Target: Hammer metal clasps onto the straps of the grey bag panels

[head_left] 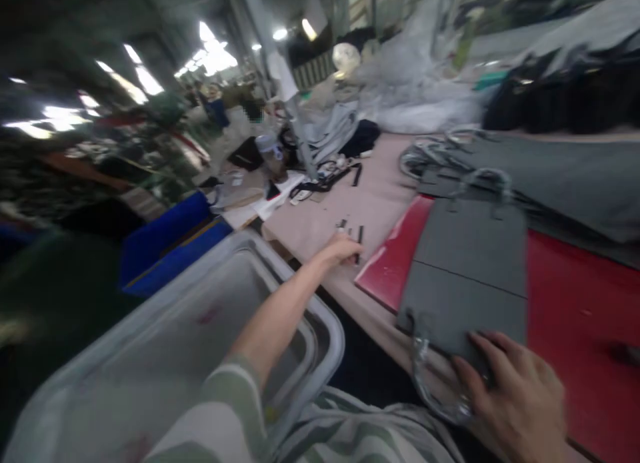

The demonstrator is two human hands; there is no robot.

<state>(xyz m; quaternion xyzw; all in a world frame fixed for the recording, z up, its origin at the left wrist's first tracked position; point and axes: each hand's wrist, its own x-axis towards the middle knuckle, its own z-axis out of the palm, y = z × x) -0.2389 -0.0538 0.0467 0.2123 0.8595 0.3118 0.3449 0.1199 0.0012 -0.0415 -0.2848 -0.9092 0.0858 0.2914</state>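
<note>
My left hand [343, 248] reaches across to the pink-covered table, its fingers closed together on a short black strip [361, 234], blurred by motion. Small dark bits [342, 224] lie just beyond those fingers. A flat grey bag [470, 250], crossed by a thin seam, rests on a red board [575, 303]. Clear plastic wraps its far handle [485, 176] and its near handle [423, 363], which hangs over the table edge. My right hand [520, 390] rests on the bag's near end, thumb and fingers apart; the underside of the fingers is hidden.
A large grey plastic bin [165, 296] stands at the table's left, under my left arm. Beyond it is a blue crate [170, 243]. A metal post [295, 116] rises behind the table [325, 210]. More grey bags [565, 176] are stacked at the right.
</note>
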